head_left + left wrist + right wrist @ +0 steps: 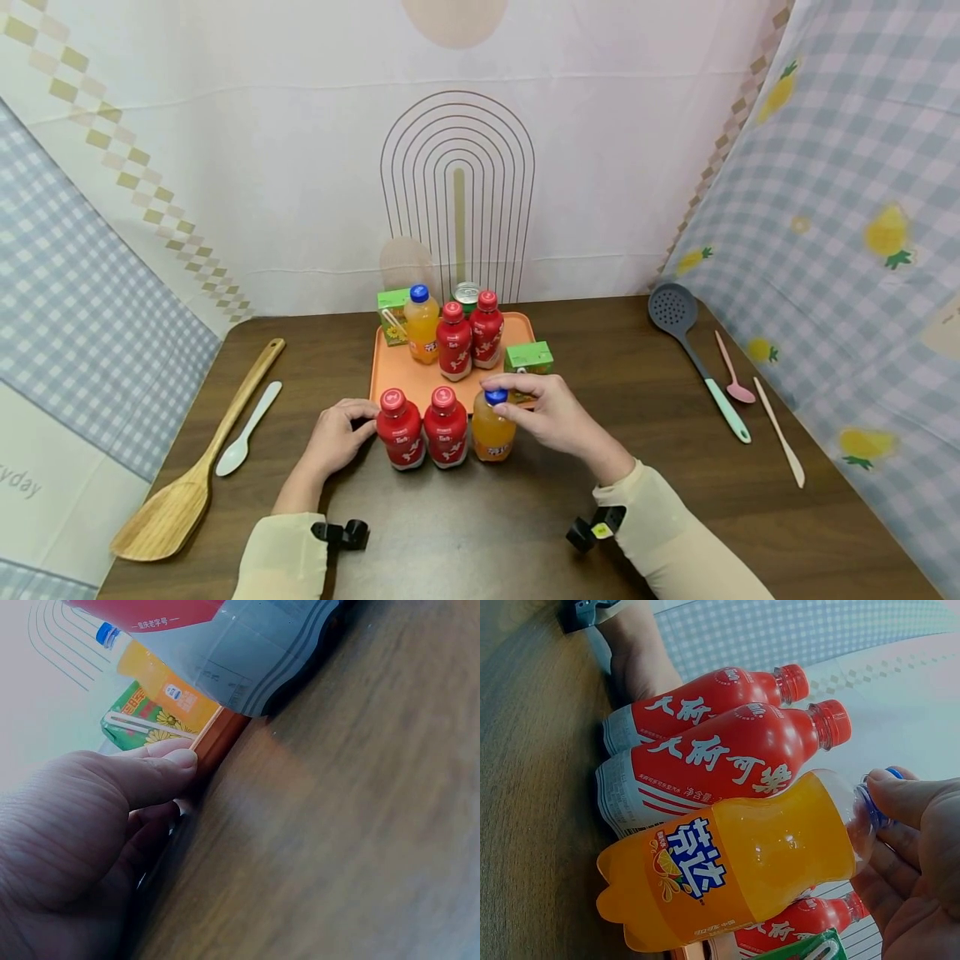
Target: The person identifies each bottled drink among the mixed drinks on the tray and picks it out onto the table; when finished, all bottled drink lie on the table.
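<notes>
In the head view my right hand point(551, 417) pinches the blue cap point(496, 397) of an orange soda bottle point(492, 433), which stands upright at the front of the orange tray point(390, 375). The right wrist view shows the thumb against that cap and fingers behind it. My left hand point(341, 437) grips the tray's front left corner, thumb on the rim point(214, 742) and fingers curled below. Two red soda bottles, a left one point(401, 433) and a middle one point(446, 432), stand in a row with the orange soda bottle, on the near side of the tray.
On the tray are another orange soda bottle point(422, 329), two red bottles point(454, 346), a can point(467, 293) and green drink cartons point(528, 358). A wooden spatula point(172, 508) and white spoon point(243, 437) lie left; a slotted skimmer point(675, 310), pink spoon point(738, 392) and pale knife point(783, 437) lie right.
</notes>
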Action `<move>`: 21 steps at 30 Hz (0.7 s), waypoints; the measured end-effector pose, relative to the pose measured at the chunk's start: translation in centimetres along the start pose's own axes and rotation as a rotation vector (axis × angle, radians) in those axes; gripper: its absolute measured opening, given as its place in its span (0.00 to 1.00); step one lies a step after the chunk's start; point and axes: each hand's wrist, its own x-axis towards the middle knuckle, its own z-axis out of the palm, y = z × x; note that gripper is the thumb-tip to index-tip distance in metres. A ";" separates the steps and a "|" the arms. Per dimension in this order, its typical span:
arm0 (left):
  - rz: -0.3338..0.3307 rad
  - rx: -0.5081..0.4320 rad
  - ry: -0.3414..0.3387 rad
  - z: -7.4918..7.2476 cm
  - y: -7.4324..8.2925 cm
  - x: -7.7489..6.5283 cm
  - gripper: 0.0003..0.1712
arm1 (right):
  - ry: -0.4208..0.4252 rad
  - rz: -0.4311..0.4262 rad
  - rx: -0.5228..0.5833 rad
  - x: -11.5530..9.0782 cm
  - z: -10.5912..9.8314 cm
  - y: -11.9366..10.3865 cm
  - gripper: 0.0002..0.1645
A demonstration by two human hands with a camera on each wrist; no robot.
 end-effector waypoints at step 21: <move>0.017 0.005 -0.005 -0.2 0.2 0.1 0.04 | -0.008 -0.059 -0.012 0.3 -0.1 2.8 0.20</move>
